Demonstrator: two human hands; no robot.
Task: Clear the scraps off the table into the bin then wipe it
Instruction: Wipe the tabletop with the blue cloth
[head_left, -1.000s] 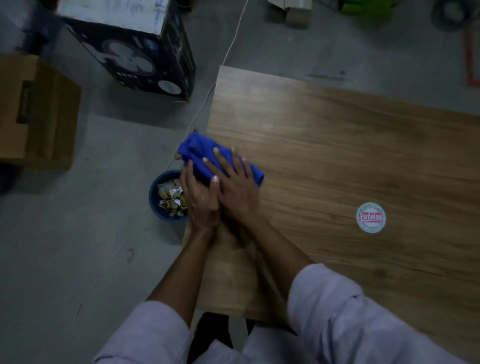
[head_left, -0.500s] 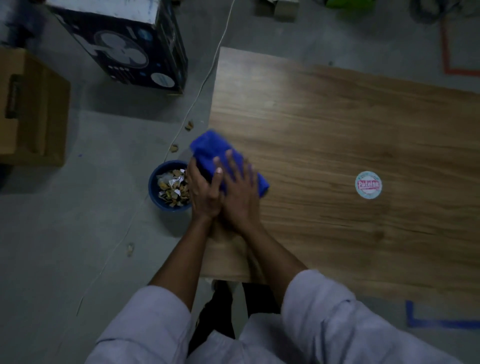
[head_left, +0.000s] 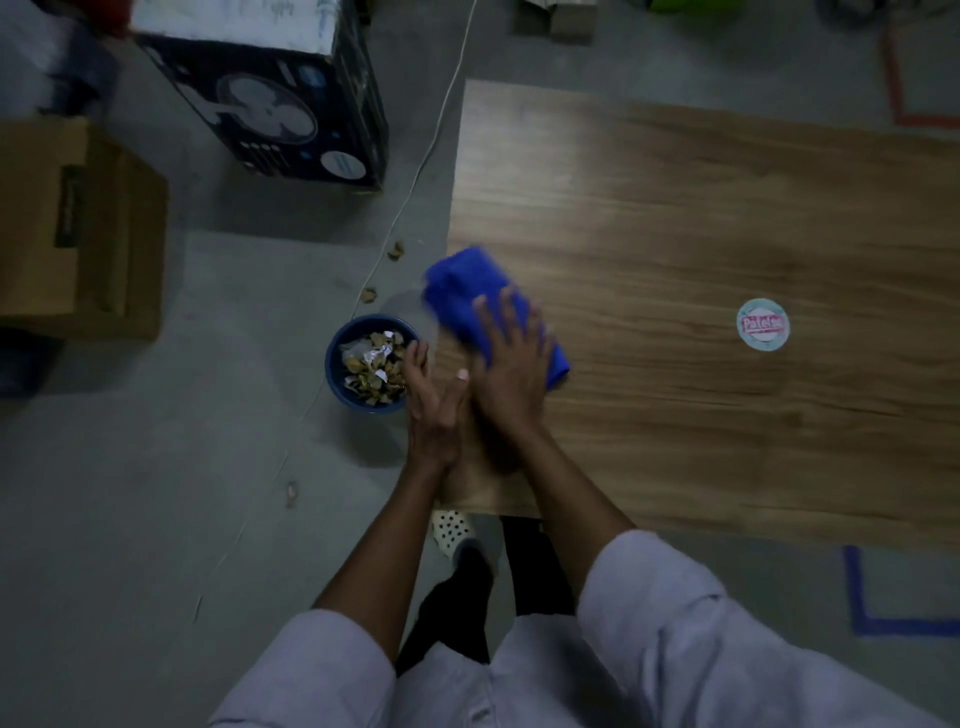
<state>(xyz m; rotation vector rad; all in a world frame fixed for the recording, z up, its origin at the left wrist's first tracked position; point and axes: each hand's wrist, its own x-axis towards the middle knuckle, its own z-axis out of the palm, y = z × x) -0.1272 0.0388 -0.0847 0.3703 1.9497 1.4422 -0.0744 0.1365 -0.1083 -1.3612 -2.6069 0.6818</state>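
A folded blue cloth (head_left: 470, 288) lies on the wooden table (head_left: 701, 218) near its left edge. My right hand (head_left: 511, 364) presses flat on the cloth's near half, fingers spread. My left hand (head_left: 434, 408) rests at the table's left edge beside the right one, off the cloth, fingers together and holding nothing. On the floor just left of the table stands a round blue bin (head_left: 371, 364) filled with paper and brown scraps. A few loose scraps (head_left: 396, 250) lie on the floor beyond the bin.
A round sticker (head_left: 762, 326) sits on the table to the right. A dark fan box (head_left: 270, 93) and a brown carton (head_left: 78, 223) stand on the floor at left. A white cable (head_left: 415, 171) runs along the floor. Blue tape (head_left: 862, 597) marks the floor.
The cloth and my right hand have slid rightward, further onto the table. My left hand has come off the cloth and now lies at the table edge.
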